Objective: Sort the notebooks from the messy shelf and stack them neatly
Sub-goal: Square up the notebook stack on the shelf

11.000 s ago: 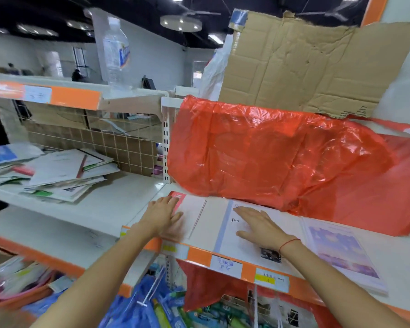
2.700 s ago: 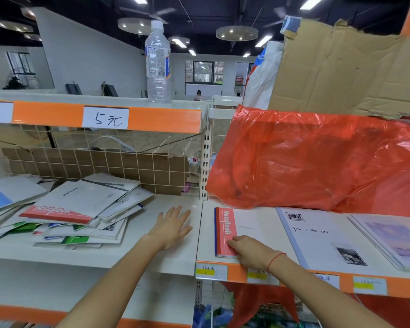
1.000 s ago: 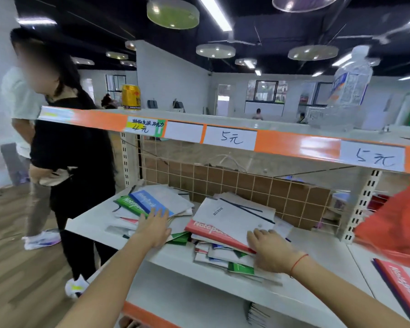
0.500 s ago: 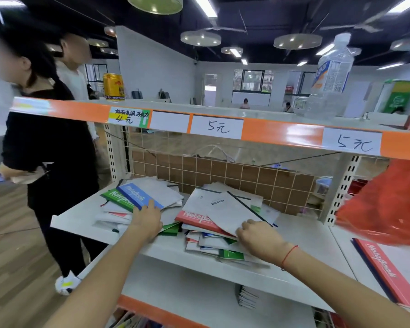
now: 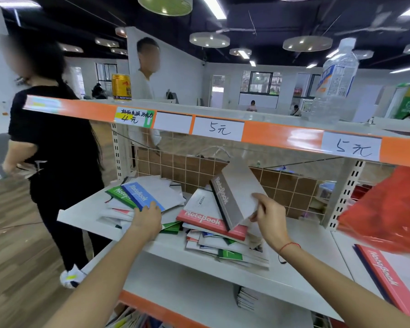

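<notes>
Now the right hand point(image 5: 269, 217) pinches the grey notebook point(image 5: 237, 192), which half a second ago lay flat, tilted clear above the red notebook point(image 5: 210, 221) pile, starting a sort, while the left hand point(image 5: 147, 217) rests, fingers relaxed, on the blue notebook point(image 5: 141, 197) heap.

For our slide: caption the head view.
Right hand lifts a grey notebook off the messy pile; left hand rests on another.

"NoteBook" is printed on the grey notebook point(image 5: 237, 195), on the red one point(image 5: 208, 221) beneath it, on the blue point(image 5: 140, 197) and green point(image 5: 118, 194) ones at the left, and on the red one point(image 5: 386, 273) far right. "5元" is handwritten on two shelf tags point(image 5: 219, 129) point(image 5: 352, 147), and "4元" on a yellow-green tag point(image 5: 133, 117).
</notes>
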Motion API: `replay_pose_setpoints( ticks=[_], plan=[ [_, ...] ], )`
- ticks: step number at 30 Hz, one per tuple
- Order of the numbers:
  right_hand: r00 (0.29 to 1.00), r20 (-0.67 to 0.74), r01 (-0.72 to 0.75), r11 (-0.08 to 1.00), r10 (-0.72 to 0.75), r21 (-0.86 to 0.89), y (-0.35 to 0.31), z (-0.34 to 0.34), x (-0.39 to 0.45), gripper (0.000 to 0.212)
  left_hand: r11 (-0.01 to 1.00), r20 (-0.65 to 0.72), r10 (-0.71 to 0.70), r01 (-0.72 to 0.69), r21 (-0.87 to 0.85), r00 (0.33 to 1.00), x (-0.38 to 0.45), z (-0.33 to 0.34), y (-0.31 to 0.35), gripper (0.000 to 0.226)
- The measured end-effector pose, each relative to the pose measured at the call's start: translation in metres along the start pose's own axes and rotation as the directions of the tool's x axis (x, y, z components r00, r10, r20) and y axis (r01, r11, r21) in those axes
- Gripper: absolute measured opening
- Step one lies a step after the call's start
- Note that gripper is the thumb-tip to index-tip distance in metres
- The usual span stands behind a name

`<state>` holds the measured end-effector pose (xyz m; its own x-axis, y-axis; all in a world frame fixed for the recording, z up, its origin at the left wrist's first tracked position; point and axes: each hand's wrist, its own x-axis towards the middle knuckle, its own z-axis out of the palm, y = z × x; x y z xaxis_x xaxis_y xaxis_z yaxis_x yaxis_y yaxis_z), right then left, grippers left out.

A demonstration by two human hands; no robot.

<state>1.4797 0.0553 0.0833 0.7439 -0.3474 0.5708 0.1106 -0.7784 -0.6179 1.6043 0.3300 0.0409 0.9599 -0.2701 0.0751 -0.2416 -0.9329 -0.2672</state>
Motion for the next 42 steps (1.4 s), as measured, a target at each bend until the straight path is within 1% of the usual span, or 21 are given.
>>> replay_pose_setpoints(
  ticks=[3, 5, 8, 10, 12, 14, 16, 18, 19, 21, 22, 25, 27, 28, 29, 31, 33, 35, 37, 40, 42],
  plan=[
    [0.979, 0.122, -0.156, 0.987, 0.161, -0.048, 0.014, 0.006, -0.009, 0.029, 0.999, -0.020, -0.012, 0.013, 0.034, 1.000, -0.003, 0.000, -0.002, 0.041],
    [0.950, 0.236, -0.166, 0.971, 0.205, -0.173, 0.021, 0.008, -0.015, 0.023, 0.999, -0.027, -0.031, 0.032, 0.040, 0.999, -0.004, 0.001, -0.003, 0.037],
    [0.901, 0.388, 0.017, 0.877, 0.195, -0.480, 0.020, 0.004, -0.020, 0.026, 0.999, -0.035, -0.036, 0.036, 0.006, 0.999, -0.003, 0.002, -0.003, 0.036],
    [0.891, 0.421, 0.147, 0.766, 0.173, -0.626, 0.015, 0.003, -0.022, 0.033, 0.999, -0.022, -0.023, 0.022, -0.037, 0.999, -0.001, 0.003, -0.001, 0.038],
    [0.901, 0.421, 0.251, 0.668, 0.104, -0.701, 0.008, 0.001, -0.021, 0.037, 0.995, -0.004, -0.021, 0.020, -0.102, 1.000, 0.000, 0.002, 0.002, 0.038],
    [0.882, 0.470, 0.356, 0.636, 0.013, -0.685, 0.007, 0.006, -0.016, 0.043, 0.989, -0.001, -0.028, 0.027, -0.145, 1.000, -0.001, -0.001, 0.005, 0.038],
    [0.823, 0.567, 0.430, 0.650, 0.002, -0.627, 0.010, 0.016, -0.011, 0.066, 0.990, 0.008, -0.038, 0.039, -0.136, 0.999, -0.002, -0.003, 0.007, 0.042],
    [0.780, 0.625, 0.418, 0.710, 0.039, -0.567, 0.012, 0.027, -0.009, 0.082, 0.995, 0.013, -0.049, 0.049, -0.085, 0.999, -0.004, -0.003, 0.007, 0.049],
    [0.767, 0.638, 0.397, 0.739, 0.059, -0.545, 0.014, 0.032, -0.010, 0.084, 0.997, 0.013, -0.050, 0.051, -0.053, 0.999, -0.004, -0.003, 0.006, 0.050],
    [0.770, 0.634, 0.358, 0.771, 0.075, -0.526, 0.021, 0.041, -0.013, 0.080, 0.999, 0.006, -0.046, 0.046, -0.007, 0.999, -0.005, -0.001, 0.005, 0.047],
    [0.785, 0.617, 0.367, 0.762, 0.053, -0.533, 0.022, 0.043, -0.015, 0.074, 0.999, -0.001, -0.045, 0.045, 0.001, 0.999, -0.005, 0.000, 0.003, 0.045],
    [0.814, 0.570, 0.478, 0.690, -0.115, -0.544, 0.024, 0.043, -0.020, 0.050, 0.998, -0.011, -0.054, 0.053, -0.024, 0.998, -0.003, 0.002, 0.001, 0.044],
    [0.793, 0.586, 0.548, 0.616, -0.168, -0.565, 0.024, 0.040, -0.023, 0.045, 0.996, 0.012, -0.063, 0.064, -0.056, 0.998, -0.001, 0.004, 0.001, 0.044],
    [0.798, 0.570, 0.558, 0.595, -0.195, -0.578, 0.024, 0.039, -0.026, 0.045, 0.994, 0.032, -0.071, 0.073, -0.078, 0.997, 0.001, 0.005, 0.001, 0.042],
    [0.808, 0.551, 0.553, 0.593, -0.210, -0.585, 0.026, 0.041, -0.028, 0.044, 0.992, 0.055, -0.077, 0.082, -0.095, 0.995, 0.002, 0.006, 0.002, 0.041],
    [0.817, 0.555, 0.515, 0.628, -0.156, -0.583, 0.025, 0.043, -0.033, 0.040, 0.991, 0.077, -0.087, 0.094, -0.094, 0.993, 0.002, 0.008, 0.002, 0.043],
    [0.810, 0.581, 0.473, 0.675, -0.080, -0.566, 0.023, 0.045, -0.039, 0.050, 0.993, 0.076, -0.097, 0.101, -0.060, 0.992, 0.001, 0.009, 0.002, 0.051],
    [0.772, 0.634, 0.510, 0.637, -0.043, -0.578, 0.019, 0.043, -0.044, 0.063, 0.994, 0.078, -0.105, 0.108, -0.029, 0.991, 0.000, 0.010, 0.002, 0.059],
    [0.757, 0.652, 0.521, 0.629, -0.029, -0.577, 0.014, 0.039, -0.045, 0.066, 0.993, 0.079, -0.113, 0.114, -0.013, 0.990, -0.001, 0.010, 0.002, 0.064],
    [0.784, 0.619, 0.498, 0.640, -0.044, -0.585, 0.011, 0.035, -0.046, 0.065, 0.991, 0.068, -0.129, 0.131, -0.021, 0.989, 0.000, 0.011, 0.001, 0.067],
    [0.812, 0.579, 0.488, 0.631, -0.074, -0.603, 0.014, 0.031, -0.051, 0.072, 0.989, 0.041, -0.143, 0.145, -0.040, 0.989, 0.000, 0.011, 0.002, 0.069]
  ],
)
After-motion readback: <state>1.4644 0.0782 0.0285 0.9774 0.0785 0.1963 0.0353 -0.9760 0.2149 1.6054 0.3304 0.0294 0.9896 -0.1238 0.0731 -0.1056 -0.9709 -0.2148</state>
